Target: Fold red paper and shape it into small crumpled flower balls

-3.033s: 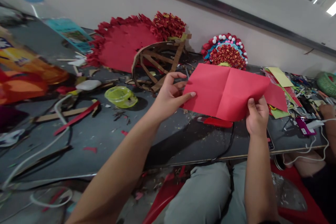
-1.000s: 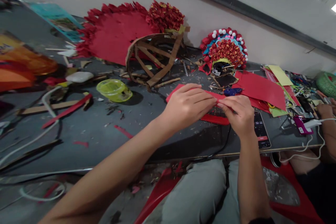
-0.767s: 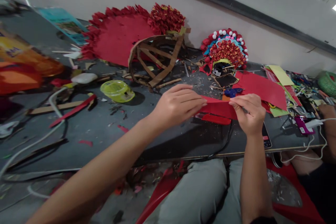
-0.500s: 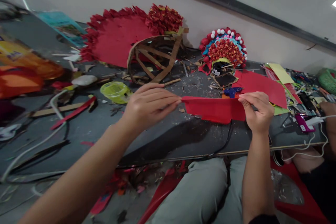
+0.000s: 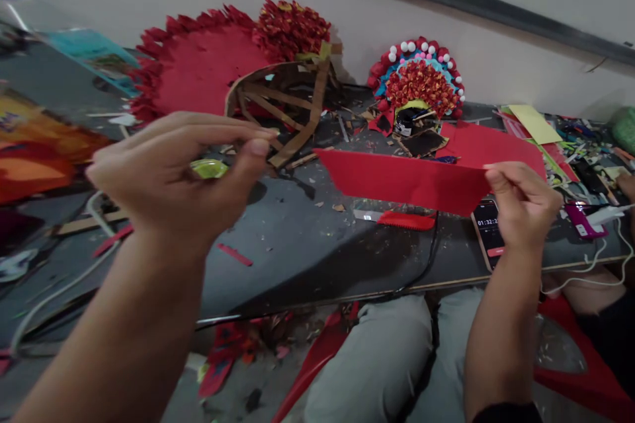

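Observation:
A strip of red paper (image 5: 411,178) hangs slantwise in the air above the dark table. My right hand (image 5: 526,201) pinches its right end between thumb and fingers. The paper's left end is free. My left hand (image 5: 173,172) is apart from it, thumb and fingertips drawn together; whatever they hold, if anything, is too small to make out. Below the paper lies a red-handled cutter (image 5: 407,219) with a pale blade. A phone (image 5: 486,228) showing a timer lies under my right wrist, partly hidden.
Behind stand a red-petalled disc (image 5: 198,73), a cardboard frame (image 5: 317,102) and a beaded fan-shaped headdress (image 5: 421,79). More red paper (image 5: 496,145) and tools lie at the right, beside another person's hand (image 5: 626,184). A white cable (image 5: 54,284) and scraps lie left. A dark cord (image 5: 430,258) crosses the front edge.
My left hand has let go of the paper's left end and moved left, closer to the camera. My right hand has moved right with the paper, uncovering the cutter and phone.

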`<action>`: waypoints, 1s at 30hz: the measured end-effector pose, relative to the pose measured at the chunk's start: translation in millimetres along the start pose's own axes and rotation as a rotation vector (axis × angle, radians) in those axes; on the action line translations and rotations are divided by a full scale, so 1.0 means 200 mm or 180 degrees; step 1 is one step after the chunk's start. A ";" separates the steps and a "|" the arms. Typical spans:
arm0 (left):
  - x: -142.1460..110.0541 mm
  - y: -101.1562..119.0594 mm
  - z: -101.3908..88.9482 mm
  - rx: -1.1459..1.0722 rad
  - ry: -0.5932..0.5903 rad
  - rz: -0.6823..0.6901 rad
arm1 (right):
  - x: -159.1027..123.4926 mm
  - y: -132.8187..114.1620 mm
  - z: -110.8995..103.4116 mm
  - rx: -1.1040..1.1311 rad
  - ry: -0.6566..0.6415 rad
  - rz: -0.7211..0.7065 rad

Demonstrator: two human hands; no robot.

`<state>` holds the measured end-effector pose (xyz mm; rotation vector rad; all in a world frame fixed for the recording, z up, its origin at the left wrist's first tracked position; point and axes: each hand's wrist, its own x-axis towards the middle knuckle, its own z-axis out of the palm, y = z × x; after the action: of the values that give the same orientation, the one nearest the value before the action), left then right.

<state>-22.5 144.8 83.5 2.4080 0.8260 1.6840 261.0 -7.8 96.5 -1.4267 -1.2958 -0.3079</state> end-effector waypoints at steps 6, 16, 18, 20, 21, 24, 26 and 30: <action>0.11 0.37 0.17 -0.0246 -0.1182 0.1019 | -0.02 -0.15 0.07 0.0260 -0.0654 -0.0207; 0.15 0.33 0.14 -0.0655 -0.1717 -0.0464 | -0.01 -0.06 -0.04 0.1088 0.0419 0.0932; 0.16 0.32 0.14 -0.0869 -0.1772 -0.0798 | -0.01 -0.04 -0.04 0.1180 -0.0024 0.1219; 0.16 0.32 0.16 -0.0972 -0.1740 -0.0956 | -0.03 -0.02 -0.02 0.1514 -0.1003 0.1572; 0.16 0.31 0.17 -0.0979 -0.1676 -0.1023 | -0.04 -0.02 0.00 0.1765 -0.1503 0.1784; 0.15 0.28 0.18 -0.0959 -0.1512 -0.1287 | -0.07 0.00 0.07 0.2448 -0.2367 0.2349; 0.15 0.26 0.19 -0.0994 -0.1506 -0.1472 | -0.08 0.02 0.10 0.2608 -0.2323 0.2543; 0.11 0.20 0.23 -0.1373 -0.1751 -0.1673 | -0.08 0.06 0.12 0.2606 -0.1467 0.2748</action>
<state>38.3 132.4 99.6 1.9641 0.7992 0.8394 254.2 6.1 70.1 -1.2019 -0.8482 1.0623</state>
